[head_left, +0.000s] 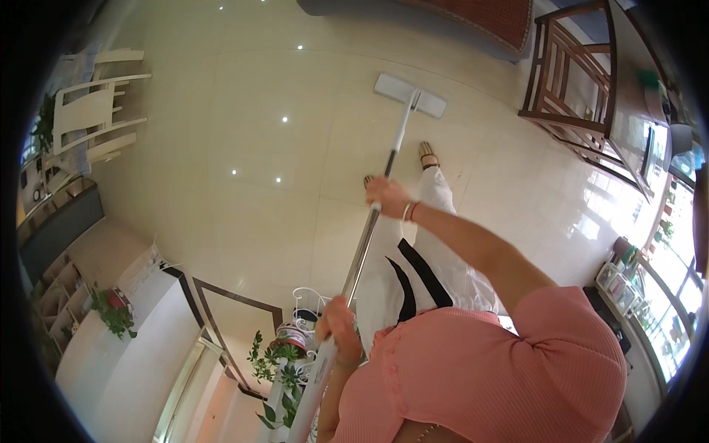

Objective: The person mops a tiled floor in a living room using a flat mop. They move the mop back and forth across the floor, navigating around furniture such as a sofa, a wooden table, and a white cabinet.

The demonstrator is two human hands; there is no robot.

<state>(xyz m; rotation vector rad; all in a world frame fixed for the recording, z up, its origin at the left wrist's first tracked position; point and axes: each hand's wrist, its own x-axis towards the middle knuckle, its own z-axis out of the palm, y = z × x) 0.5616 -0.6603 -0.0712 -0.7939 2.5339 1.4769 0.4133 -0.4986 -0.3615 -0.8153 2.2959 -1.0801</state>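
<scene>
A flat mop (363,247) with a long silver and white pole slants across the view, from the lower left up to its pale rectangular head (410,95). The head lies flat on the glossy beige floor beyond my feet. My right hand (389,198), with bracelets at the wrist, is wrapped round the middle of the pole. Lower down, close to my body, my left hand (340,325) grips the thicker white upper part. Fingers of both hands are closed; those of the left are partly blurred.
A dark wooden slatted frame (565,81) stands at the right, a grey sofa base (473,26) beyond the mop head. White chairs (92,111) are at the far left. By my left arm stands a potted plant (288,341) on a white rack. A doorway frame (236,325) lies left of it.
</scene>
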